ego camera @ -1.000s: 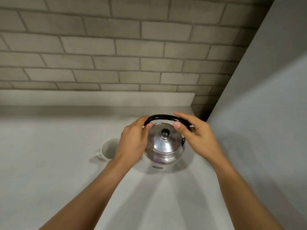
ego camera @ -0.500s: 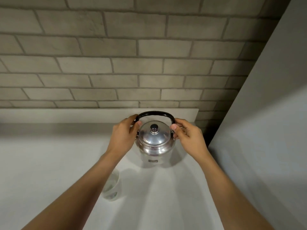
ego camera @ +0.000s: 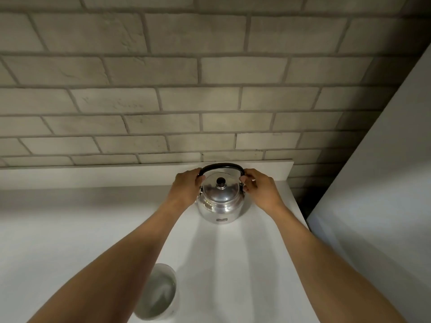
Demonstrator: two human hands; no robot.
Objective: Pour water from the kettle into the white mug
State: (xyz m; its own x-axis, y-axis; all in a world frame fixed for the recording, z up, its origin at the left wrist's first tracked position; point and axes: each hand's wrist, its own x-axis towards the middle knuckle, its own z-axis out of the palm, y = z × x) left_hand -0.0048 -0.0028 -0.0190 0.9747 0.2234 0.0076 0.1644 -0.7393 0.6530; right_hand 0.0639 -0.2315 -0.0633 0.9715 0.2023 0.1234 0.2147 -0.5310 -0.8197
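A shiny steel kettle (ego camera: 220, 203) with a black arched handle and a black lid knob stands upright on the white counter (ego camera: 70, 229), close to the back ledge. My left hand (ego camera: 186, 188) grips the left end of the handle. My right hand (ego camera: 260, 190) holds the right end, fingers curled around the handle's base. The white mug (ego camera: 161, 292) stands on the counter near the bottom edge of the view, partly hidden under my left forearm. Water shows inside it.
A grey brick wall (ego camera: 210, 89) rises behind a low white ledge (ego camera: 93, 174). A tall plain grey panel (ego camera: 384, 183) closes off the right side, just past the counter's right edge.
The kettle has moved away from me toward the back ledge, both hands still on its handle. The mug now lies far nearer to me than the kettle, under my left forearm.
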